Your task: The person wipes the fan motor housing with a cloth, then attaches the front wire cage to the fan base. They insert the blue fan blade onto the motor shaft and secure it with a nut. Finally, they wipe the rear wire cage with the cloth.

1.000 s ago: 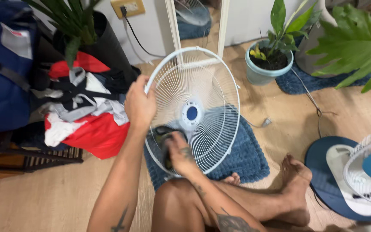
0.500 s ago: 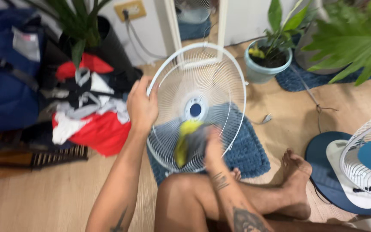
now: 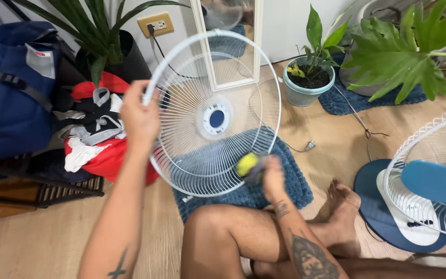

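2 bare hands work on a white wire fan grille (image 3: 202, 98), held upright on its edge above a dark blue mat (image 3: 290, 181) on the wooden floor. At the far left sits a blue bag (image 3: 6, 93), then a heap of red, white and black clothes (image 3: 99, 134) below a dark potted plant (image 3: 104, 36). The left hand (image 3: 139, 118) is clenched around the grille's left rim. The grille is round, made of thin white wires fanning out from a white hub with a blue centre (image 3: 216, 118), and bound by a thicker white ring. At its lower right edge, the right hand (image 3: 272, 173) grips a yellow and grey cloth (image 3: 249, 165) pressed against the wires. Further right stands a small plant in a pale blue pot (image 3: 303, 93), and at the far right a fan (image 3: 429, 181) with a blue blade rests on a dark blue base.
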